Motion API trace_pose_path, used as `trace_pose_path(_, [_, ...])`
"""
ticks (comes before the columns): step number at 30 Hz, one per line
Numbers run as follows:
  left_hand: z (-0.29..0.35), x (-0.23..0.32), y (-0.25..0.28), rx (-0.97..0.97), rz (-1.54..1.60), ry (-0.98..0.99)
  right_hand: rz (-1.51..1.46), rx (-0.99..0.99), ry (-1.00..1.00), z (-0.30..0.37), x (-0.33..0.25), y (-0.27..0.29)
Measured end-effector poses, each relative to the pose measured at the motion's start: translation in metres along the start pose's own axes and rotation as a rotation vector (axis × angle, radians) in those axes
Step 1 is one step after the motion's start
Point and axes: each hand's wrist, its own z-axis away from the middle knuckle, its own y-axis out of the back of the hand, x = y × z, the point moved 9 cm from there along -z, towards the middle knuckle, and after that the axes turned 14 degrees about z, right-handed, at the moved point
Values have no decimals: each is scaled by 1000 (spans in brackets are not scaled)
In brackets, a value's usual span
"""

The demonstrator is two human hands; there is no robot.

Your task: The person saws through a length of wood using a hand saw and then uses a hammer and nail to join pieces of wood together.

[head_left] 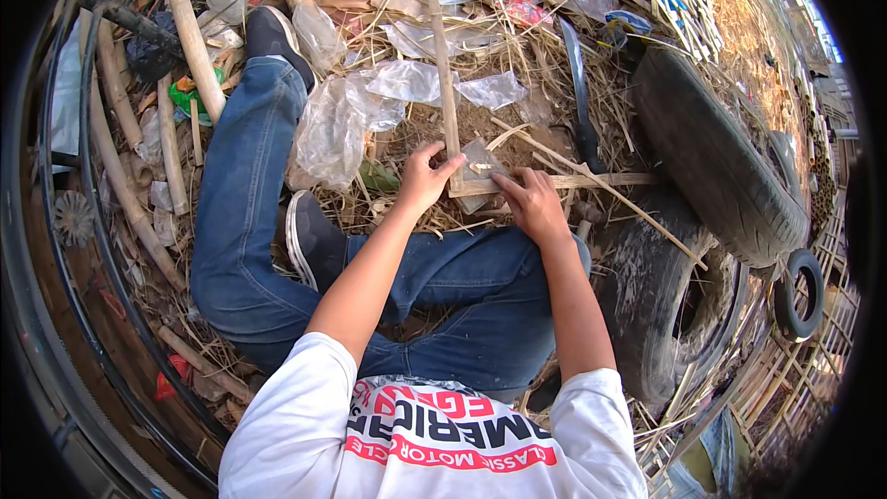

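Two narrow strips of wood or bamboo meet at a right-angled corner in front of me. The long strip [442, 65] runs away from me, and the crosswise strip [591, 181] runs out to the right. My left hand [428, 177] pinches the near end of the long strip, close to the corner. On the crosswise strip, my right hand [534, 205] grips with thumb and fingers just right of the corner. A dark flat slab [480, 163] lies under the corner between my hands, with a small pale chip [479, 167] on it.
A long-bladed knife [575, 74] with a dark handle lies beyond my right hand. Worn tyres [711, 157] stand at the right. Bamboo poles [189, 32] and a black metal frame [92, 166] are at the left. Plastic sheets [337, 125] and straw litter the ground.
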Motion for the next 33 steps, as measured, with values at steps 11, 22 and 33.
trace_pose_path(11, [3, 8, -1, -15, 31, -12, -12, 34, -19, -1, 3, 1])
trace_pose_path(22, [1, 8, -3, -10, -10, -48, -8, 51, -32, 0, 5, 4])
trace_pose_path(33, [1, 4, -4, -17, -30, -52, -26, 103, -32, 1, 8, 1])
